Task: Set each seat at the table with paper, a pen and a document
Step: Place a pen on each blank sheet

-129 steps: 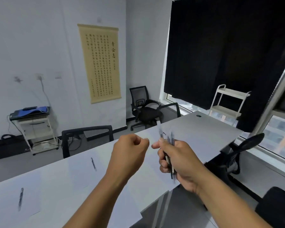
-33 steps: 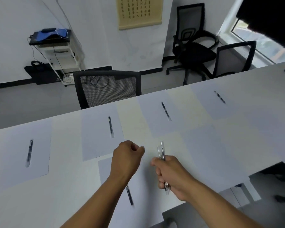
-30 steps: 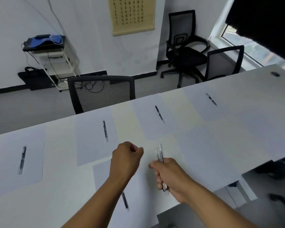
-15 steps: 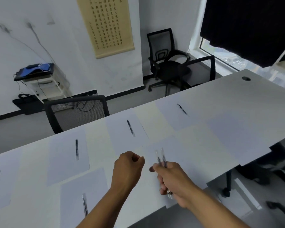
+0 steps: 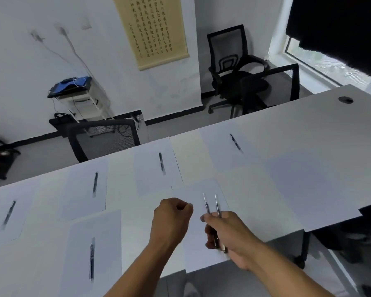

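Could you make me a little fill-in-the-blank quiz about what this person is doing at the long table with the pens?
1. The right hand grips ____ pens.
2. The left hand is curled into a fist and holds ____.
3. On the white table, ____ sheets already have a pen lying on them.
4. The sheet under the hands has ____ pen lying on it.

Missing words: two; nothing; five; no
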